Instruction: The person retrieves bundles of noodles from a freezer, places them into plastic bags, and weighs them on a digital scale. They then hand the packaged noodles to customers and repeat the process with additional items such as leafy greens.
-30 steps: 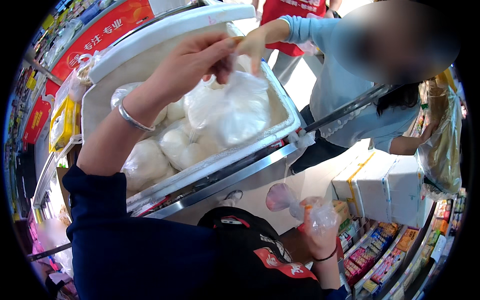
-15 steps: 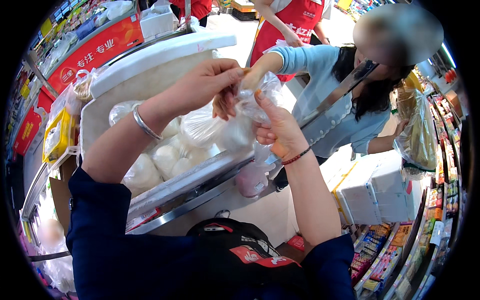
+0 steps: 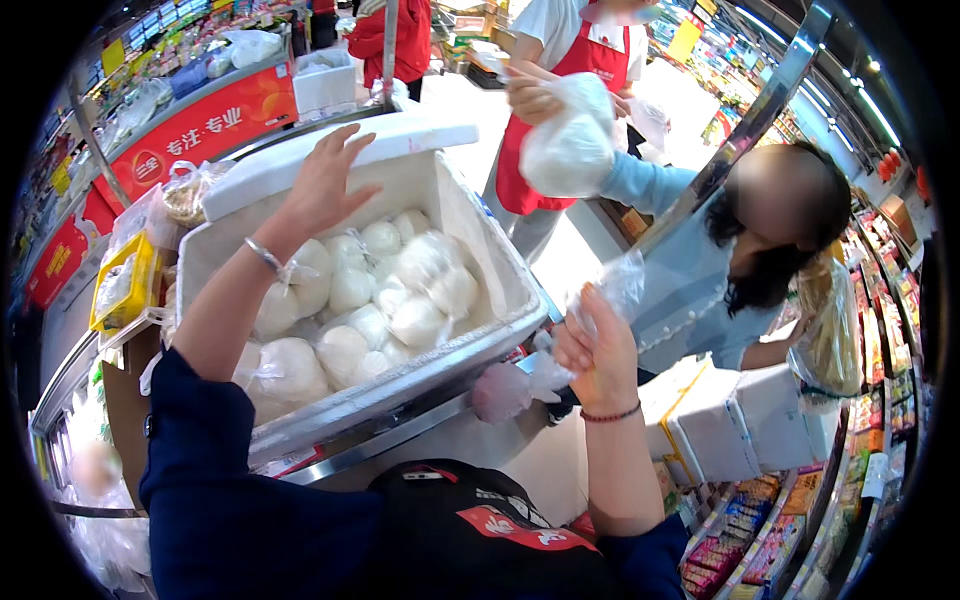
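Note:
My left hand (image 3: 335,185) is raised over the back left of a white foam box (image 3: 500,325), empty, with fingers spread. The box contains several clear bags of round white buns (image 3: 420,320). Out to the right of the box, my right hand (image 3: 597,350) is closed around a crumpled clear plastic bag (image 3: 625,283). A pinkish bagged item (image 3: 503,392) hangs beside that hand, against the box's front right side; its link to my fingers is unclear. Beyond the box, another hand (image 3: 535,97) lifts a bag of white buns (image 3: 570,150), with a light-blue sleeve reaching behind it.
The foam lid (image 3: 340,160) lies along the box's back edge. A yellow basket (image 3: 125,290) stands at left. At right are a person in light blue (image 3: 690,290), white foam boxes (image 3: 715,420) and packed shelves (image 3: 800,510). A person in a red apron (image 3: 570,100) stands behind.
The bag of buns has left my hands and moved up and away in another hand. My left hand has moved left and opened. My right hand has drawn lower and to the right.

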Motion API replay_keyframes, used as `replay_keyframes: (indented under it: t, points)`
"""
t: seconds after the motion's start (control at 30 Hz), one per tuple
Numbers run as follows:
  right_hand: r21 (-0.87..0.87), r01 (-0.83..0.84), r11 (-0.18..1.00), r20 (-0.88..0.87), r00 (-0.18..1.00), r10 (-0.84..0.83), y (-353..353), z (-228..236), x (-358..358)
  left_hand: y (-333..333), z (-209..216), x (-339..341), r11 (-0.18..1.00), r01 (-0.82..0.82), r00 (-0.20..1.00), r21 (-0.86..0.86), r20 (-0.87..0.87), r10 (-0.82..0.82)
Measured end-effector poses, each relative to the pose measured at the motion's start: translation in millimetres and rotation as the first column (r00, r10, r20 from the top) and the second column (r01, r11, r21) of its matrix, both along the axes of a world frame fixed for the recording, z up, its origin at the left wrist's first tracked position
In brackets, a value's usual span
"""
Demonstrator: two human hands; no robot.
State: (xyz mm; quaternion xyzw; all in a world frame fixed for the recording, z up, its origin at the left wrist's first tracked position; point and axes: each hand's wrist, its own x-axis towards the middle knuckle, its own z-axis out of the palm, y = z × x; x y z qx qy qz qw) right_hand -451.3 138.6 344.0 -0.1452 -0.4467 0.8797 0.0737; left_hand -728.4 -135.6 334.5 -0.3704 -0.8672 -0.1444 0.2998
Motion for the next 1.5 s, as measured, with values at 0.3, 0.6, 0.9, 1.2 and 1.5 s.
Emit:
replay_keyframes:
  t: [0.3,0.6,0.9,1.2,1.5]
  points:
    - [0.031,0.081,0.996,0.058,0.995,-0.083,-10.8,-25.3,37.4,-53.7,-54.9,-85.2,0.852,-0.447,0.869,-0.273,0.094,0.485]
    - [0.062,0.116,0.991,0.149,0.981,-0.125,-1.4,-48.9,76.0,-43.2,-47.2,-119.6,0.855,-0.406,0.848,-0.322,0.215,0.484]
    - [0.006,0.175,0.985,0.274,0.947,-0.17,13.7,-71.9,115.1,-53.1,-27.8,-120.3,0.92,-0.35,0.918,-0.176,0.13,0.374]
    - [0.107,0.283,0.953,0.154,0.943,-0.297,36.4,-80.8,150.0,-68.1,27.0,-34.0,0.894,-0.445,0.889,0.051,-0.094,0.448]
    - [-0.092,0.435,0.895,0.07,0.9,-0.43,111.8,-64.9,179.1,-69.8,-15.3,170.2,0.865,-0.474,0.87,-0.167,-0.243,0.43]
